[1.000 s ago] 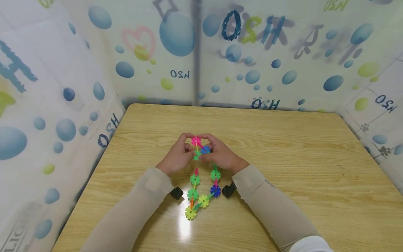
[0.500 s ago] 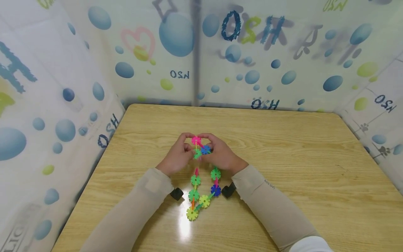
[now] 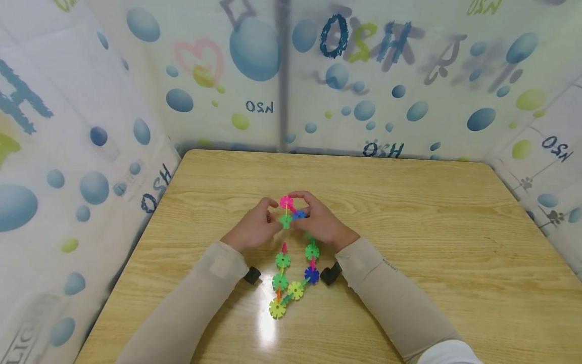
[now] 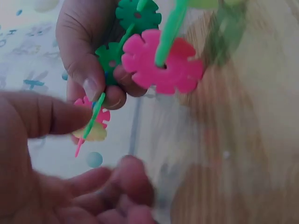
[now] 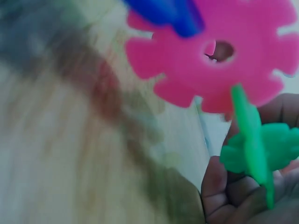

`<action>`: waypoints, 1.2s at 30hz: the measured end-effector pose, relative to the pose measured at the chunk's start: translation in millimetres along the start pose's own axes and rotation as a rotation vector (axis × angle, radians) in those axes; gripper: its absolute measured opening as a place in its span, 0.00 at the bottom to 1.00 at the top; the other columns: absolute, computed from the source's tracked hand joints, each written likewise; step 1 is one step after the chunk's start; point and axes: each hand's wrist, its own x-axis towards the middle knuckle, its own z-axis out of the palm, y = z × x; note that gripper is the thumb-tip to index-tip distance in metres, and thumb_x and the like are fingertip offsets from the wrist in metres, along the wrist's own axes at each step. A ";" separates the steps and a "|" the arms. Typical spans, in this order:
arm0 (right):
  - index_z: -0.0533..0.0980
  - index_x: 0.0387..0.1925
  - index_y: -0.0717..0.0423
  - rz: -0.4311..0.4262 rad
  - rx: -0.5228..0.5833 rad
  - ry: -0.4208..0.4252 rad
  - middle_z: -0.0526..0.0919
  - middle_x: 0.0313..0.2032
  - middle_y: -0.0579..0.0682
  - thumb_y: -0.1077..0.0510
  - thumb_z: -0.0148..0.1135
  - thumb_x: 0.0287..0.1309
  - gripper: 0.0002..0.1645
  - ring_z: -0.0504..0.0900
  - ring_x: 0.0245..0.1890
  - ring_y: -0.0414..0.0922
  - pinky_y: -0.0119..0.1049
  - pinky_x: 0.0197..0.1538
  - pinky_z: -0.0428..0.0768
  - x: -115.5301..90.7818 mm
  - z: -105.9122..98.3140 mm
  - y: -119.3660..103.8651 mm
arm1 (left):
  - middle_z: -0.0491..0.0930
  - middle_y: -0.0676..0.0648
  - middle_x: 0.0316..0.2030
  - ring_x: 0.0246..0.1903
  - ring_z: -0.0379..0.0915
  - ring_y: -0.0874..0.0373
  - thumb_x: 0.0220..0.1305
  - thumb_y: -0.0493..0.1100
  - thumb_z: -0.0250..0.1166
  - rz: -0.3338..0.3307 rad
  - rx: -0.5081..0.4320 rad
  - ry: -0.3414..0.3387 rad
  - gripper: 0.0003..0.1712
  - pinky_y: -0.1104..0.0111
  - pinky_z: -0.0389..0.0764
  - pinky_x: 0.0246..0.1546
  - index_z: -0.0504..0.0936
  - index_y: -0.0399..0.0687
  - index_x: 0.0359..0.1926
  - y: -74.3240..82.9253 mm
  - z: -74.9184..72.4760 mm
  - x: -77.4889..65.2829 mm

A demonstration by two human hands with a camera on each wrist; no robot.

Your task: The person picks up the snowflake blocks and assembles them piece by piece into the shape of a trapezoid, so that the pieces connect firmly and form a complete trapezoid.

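Note:
A chain of slotted flower-shaped plastic discs is linked in a long loop. At its far end my right hand pinches the upper part, near a pink disc and a blue disc. A green disc sits just below the pink one. My left hand is beside it, thumb at the green disc's edge, index finger apart from the pink disc. In the left wrist view, that thumb meets an edge-on green disc, with the other fingers spread below. A large pink disc fills the right wrist view's top.
The chain's lower part hangs toward the person, with a dark blue disc, a yellow disc and a yellow-green disc. Below it spreads a wooden table. Patterned curtains enclose the back and sides.
My left index finger has come off the pink disc, and the left hand has drawn slightly left. The right hand keeps its pinch; the upper discs have shifted a little to the right.

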 end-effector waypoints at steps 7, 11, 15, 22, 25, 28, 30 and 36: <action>0.56 0.83 0.40 -0.008 0.034 0.052 0.83 0.29 0.54 0.67 0.65 0.67 0.50 0.82 0.32 0.50 0.39 0.39 0.81 1.9 -0.8 1.7 | 0.85 0.48 0.42 0.42 0.79 0.54 0.66 0.57 0.72 -0.012 0.255 -0.225 0.27 0.57 0.82 0.46 0.80 0.41 0.52 3.6 2.1 -4.4; 0.58 0.82 0.42 -0.011 0.039 0.054 0.83 0.30 0.53 0.67 0.65 0.68 0.47 0.81 0.31 0.49 0.38 0.38 0.80 2.8 -1.4 2.2 | 0.82 0.49 0.36 0.34 0.75 0.55 0.68 0.51 0.72 -0.004 0.263 -0.247 0.15 0.63 0.78 0.36 0.81 0.46 0.42 5.2 3.2 -5.8; 0.60 0.80 0.41 -0.005 0.064 0.067 0.82 0.28 0.54 0.67 0.65 0.67 0.45 0.81 0.29 0.49 0.37 0.36 0.79 2.7 -2.3 2.3 | 0.83 0.49 0.36 0.34 0.75 0.55 0.72 0.48 0.69 0.023 0.211 -0.209 0.10 0.64 0.77 0.35 0.81 0.47 0.42 3.8 1.1 -4.7; 0.61 0.76 0.38 0.010 0.069 0.106 0.82 0.26 0.52 0.65 0.69 0.67 0.44 0.83 0.30 0.50 0.39 0.40 0.83 1.9 -2.1 -0.5 | 0.84 0.46 0.46 0.43 0.81 0.53 0.74 0.47 0.68 0.050 0.032 -0.148 0.17 0.59 0.82 0.45 0.78 0.44 0.56 0.3 -4.8 -1.5; 0.61 0.75 0.38 0.008 0.067 0.106 0.80 0.25 0.51 0.65 0.70 0.66 0.44 0.81 0.29 0.50 0.38 0.38 0.82 2.3 -2.0 -0.4 | 0.85 0.45 0.47 0.44 0.83 0.53 0.74 0.47 0.68 0.048 -0.027 -0.137 0.23 0.59 0.82 0.46 0.73 0.45 0.63 -2.1 -5.0 0.1; 0.61 0.74 0.38 0.006 0.056 0.101 0.79 0.23 0.50 0.65 0.70 0.66 0.43 0.77 0.25 0.48 0.36 0.34 0.78 1.8 -1.8 -1.1 | 0.85 0.45 0.47 0.43 0.83 0.53 0.74 0.47 0.68 0.053 -0.057 -0.124 0.27 0.59 0.82 0.46 0.69 0.46 0.66 -3.3 -4.5 0.7; 0.61 0.74 0.39 0.000 0.047 0.092 0.78 0.22 0.49 0.65 0.70 0.65 0.43 0.76 0.24 0.47 0.35 0.32 0.75 1.1 -1.5 -1.6 | 0.86 0.45 0.46 0.42 0.83 0.53 0.74 0.46 0.68 0.065 -0.069 -0.119 0.27 0.60 0.81 0.44 0.67 0.46 0.66 -3.2 -4.3 0.6; 0.60 0.74 0.39 -0.004 0.037 0.092 0.80 0.23 0.49 0.66 0.70 0.65 0.43 0.75 0.23 0.44 0.35 0.30 0.72 -0.4 -1.2 -3.5 | 0.86 0.43 0.43 0.37 0.81 0.52 0.75 0.43 0.67 0.091 -0.123 -0.115 0.27 0.63 0.78 0.38 0.64 0.47 0.66 -0.8 -3.7 -1.2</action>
